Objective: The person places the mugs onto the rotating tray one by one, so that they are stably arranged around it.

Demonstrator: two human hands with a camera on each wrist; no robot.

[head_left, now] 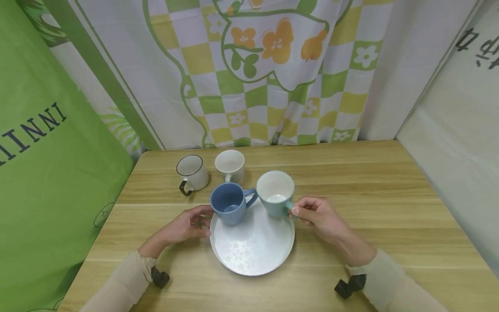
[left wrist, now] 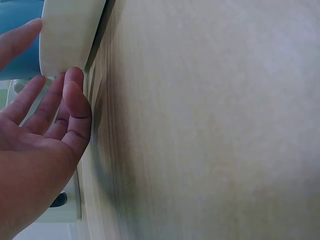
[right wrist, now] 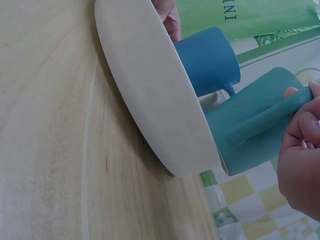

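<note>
A round white tray (head_left: 253, 255) with a faint flower pattern lies on the table. The blue mug (head_left: 229, 203) stands on its far left part, handle pointing right. My right hand (head_left: 321, 219) pinches the handle of a light teal mug (head_left: 274, 195), white inside, at the tray's far right; whether its base touches the tray cannot be told. At the tray's left side, my left hand (head_left: 191, 225) has loosely bent fingers. In the left wrist view its fingertips (left wrist: 75, 75) are at the tray's outer wall (left wrist: 67, 40), with the thumb by the rim.
Behind the tray stand a white enamel mug (head_left: 193, 173) with a black rim and handle, and a plain white cup (head_left: 231, 167). A patterned curtain (head_left: 280, 108) hangs at the table's back edge. Green cloth (head_left: 50, 182) hangs on the left, a pale sheet (head_left: 460, 130) on the right.
</note>
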